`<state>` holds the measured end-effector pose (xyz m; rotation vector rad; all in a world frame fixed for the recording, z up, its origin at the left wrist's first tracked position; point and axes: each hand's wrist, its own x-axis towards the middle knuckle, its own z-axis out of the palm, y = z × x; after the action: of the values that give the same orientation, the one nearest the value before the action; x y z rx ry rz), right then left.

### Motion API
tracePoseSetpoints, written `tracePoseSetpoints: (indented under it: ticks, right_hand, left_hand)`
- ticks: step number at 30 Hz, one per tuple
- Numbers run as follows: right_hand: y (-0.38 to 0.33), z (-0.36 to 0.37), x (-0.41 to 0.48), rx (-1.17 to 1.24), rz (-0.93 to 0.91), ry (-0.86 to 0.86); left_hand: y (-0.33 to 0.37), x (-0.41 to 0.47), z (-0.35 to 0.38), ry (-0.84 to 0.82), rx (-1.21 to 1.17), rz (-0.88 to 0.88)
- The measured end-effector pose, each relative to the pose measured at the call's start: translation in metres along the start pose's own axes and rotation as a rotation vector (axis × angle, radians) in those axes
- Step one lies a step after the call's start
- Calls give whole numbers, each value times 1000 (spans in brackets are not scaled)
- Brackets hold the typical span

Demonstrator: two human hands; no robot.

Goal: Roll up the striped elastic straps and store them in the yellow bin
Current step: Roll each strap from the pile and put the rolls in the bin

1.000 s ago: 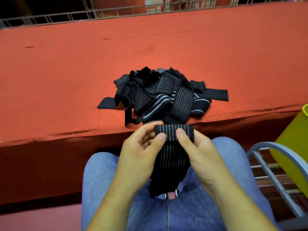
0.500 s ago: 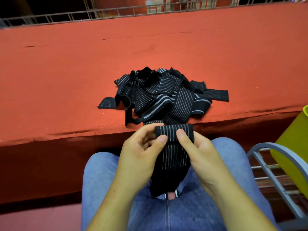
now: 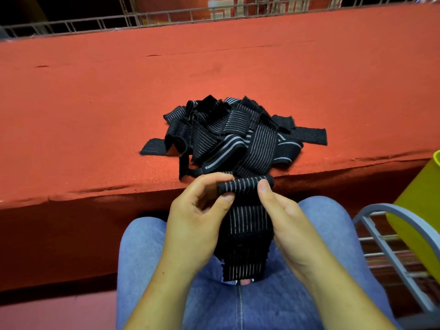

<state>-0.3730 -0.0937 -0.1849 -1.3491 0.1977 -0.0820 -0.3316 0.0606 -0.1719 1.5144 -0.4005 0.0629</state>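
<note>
A black strap with thin white stripes [image 3: 247, 225] hangs down over my lap, its top end turned into a small tight roll. My left hand [image 3: 197, 217] pinches the roll's left end between thumb and fingers. My right hand [image 3: 288, 220] pinches its right end, thumb on top. Behind them a tangled pile of striped elastic straps [image 3: 233, 136] lies near the front edge of the red table [image 3: 95, 115]. Only a part of the yellow bin [image 3: 421, 206] shows at the right edge.
A grey metal rack or chair frame [image 3: 390, 248] stands low on the right, under the bin. A wire fence [image 3: 166, 17] runs along the table's far side. My knees in blue jeans [image 3: 152, 253] sit just below the table edge.
The folded top of the strap has been turned over into a tighter, narrower roll. Both hands have stayed in the same place.
</note>
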Motion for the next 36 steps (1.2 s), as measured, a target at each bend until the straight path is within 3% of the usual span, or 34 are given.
tracePoseSetpoints:
  ticks: [16, 27, 36]
  right_hand:
    - [-1, -2, 2, 60, -95, 92]
    - [0, -1, -1, -27, -143, -3]
    - [1, -2, 0, -17, -205, 38]
  left_hand:
    - [8, -4, 5, -76, -78, -72]
    - [5, -1, 4, 7, -10, -87]
    - [2, -1, 5, -29, -60, -96]
